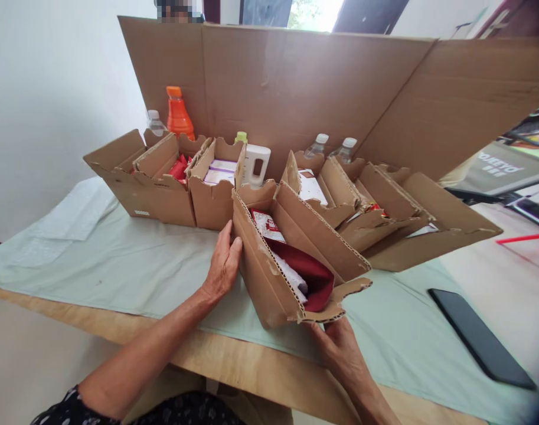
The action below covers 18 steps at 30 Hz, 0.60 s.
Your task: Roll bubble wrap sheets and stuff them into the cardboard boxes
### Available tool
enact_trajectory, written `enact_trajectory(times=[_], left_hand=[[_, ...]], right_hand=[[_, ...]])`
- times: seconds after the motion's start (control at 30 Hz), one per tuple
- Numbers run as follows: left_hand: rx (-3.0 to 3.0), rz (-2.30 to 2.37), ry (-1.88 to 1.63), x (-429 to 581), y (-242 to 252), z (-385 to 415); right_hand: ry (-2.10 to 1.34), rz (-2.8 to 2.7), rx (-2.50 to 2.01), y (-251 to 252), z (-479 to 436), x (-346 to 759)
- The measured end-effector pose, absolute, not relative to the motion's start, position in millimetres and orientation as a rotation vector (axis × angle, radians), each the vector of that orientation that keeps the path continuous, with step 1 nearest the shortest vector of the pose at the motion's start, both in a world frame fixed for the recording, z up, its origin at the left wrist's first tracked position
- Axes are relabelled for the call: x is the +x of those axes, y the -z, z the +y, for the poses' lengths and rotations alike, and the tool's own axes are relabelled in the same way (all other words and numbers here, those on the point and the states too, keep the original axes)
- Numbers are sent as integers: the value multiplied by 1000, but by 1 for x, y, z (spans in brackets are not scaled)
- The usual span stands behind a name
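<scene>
A long, open-topped cardboard box (264,283) stands at an angle in front of me, its near end by the table's front edge. My left hand (225,261) lies along its left side, fingers pressed to the cardboard near the far end. At the near end, my right hand (335,339) grips the box low down, its fingertips partly hidden beneath. Inside the box are a red-and-white packet (268,225), a dark red pouch (320,280) and some whitish wrapping (291,274).
Behind stand several cardboard bins (158,198) with packets inside, an orange bottle (179,115), a white jug (257,165) and clear bottles (317,144). A tall cardboard panel (313,88) backs them. A black phone (479,336) lies right; plastic wrap (69,212) lies left.
</scene>
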<state>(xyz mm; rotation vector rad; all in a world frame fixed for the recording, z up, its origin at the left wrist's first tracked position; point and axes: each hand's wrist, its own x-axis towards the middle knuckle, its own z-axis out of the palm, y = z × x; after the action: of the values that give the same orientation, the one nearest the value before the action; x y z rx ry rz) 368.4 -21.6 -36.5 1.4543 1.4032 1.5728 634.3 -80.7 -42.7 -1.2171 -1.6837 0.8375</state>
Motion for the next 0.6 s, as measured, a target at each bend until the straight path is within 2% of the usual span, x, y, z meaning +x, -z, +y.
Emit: enact_trajectory(times=[0.23, 0.4, 0.6], left_hand=[[1585, 1347, -1499, 376, 56, -30], [1586, 1265, -1464, 370, 53, -27], [1446, 1142, -1524, 356, 40, -24]], right_hand=[[-837, -1554, -1315, 52, -86, 619], [-807, -1513, -1411, 51, -92, 601], [-537, -1760, -1460, 34, -76, 586]])
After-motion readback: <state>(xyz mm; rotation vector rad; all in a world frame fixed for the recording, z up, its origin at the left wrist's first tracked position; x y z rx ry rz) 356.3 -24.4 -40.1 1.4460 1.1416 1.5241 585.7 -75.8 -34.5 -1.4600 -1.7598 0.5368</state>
